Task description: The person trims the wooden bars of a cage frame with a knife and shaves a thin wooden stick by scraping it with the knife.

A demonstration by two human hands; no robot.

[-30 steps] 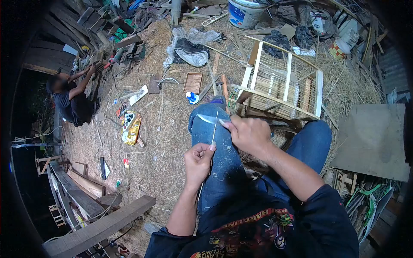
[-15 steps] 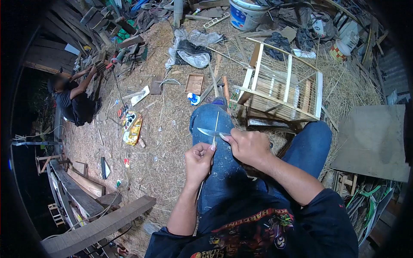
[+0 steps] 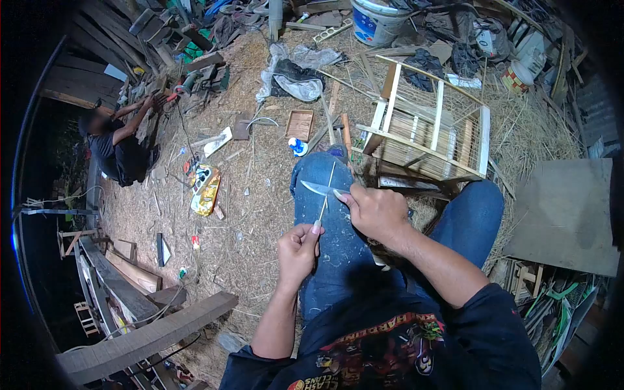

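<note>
1. From where I stand, a seated person in blue jeans (image 3: 335, 260) and a dark printed shirt (image 3: 390, 344) works with 2 bare hands above the thigh nearer their left side.
2. The left hand (image 3: 299, 251) pinches a thin, pale stick (image 3: 323, 211) between thumb and forefinger, with the other fingers curled in toward the palm. The stick points forward, away from the body, over the jeans.
3. The right hand (image 3: 379, 211) is closed around a knife, its fingers together over the handle, which they hide. The thumb lies forward, by the blade (image 3: 317, 188).
4. The blade crosses the stick beyond the left hand, its tip pointing to the person's left. I cannot tell how deeply the edge meets the wood.
5. Ahead and to the right, a slatted wooden frame (image 3: 437, 117) lies near the knees.
6. Straight ahead on the littered ground are a small wooden tray (image 3: 299, 123) and, just beside it, a white and blue bottle (image 3: 298, 147).
7. To the left lies a gold packet (image 3: 207, 194); farther off, another person (image 3: 117, 149) crouches, arms stretched toward a heap of scrap (image 3: 208, 71).
</note>
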